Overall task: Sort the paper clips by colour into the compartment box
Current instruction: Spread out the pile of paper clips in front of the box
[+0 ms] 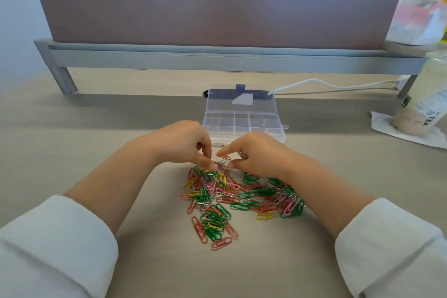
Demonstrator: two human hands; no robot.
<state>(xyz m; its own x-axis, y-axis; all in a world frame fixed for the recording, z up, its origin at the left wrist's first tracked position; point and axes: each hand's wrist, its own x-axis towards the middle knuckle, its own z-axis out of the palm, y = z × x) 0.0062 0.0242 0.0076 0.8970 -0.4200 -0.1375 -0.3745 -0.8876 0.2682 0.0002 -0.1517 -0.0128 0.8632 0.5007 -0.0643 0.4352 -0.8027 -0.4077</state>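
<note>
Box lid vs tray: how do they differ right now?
Lid lies folded open at the back; tray sits in front of it. Lid is one flat panel with a white label and blue tab; tray is split into compartments, apparently empty. Both are clear plastic.

I log beige tabletop (145, 261), matte finish. Near centre: loose heap of paper clips (242, 196), with green, red, pink, yellow and silver mixed. Just beyond heap: clear compartment box (243, 126), lid folded back over dark slot (205, 93). Grey metal stand (64, 80) spans far side, legs on surface. White cable (326, 83) runs right from slot. Far right: white napkin (387, 128) under drink cup (420, 104).
</note>
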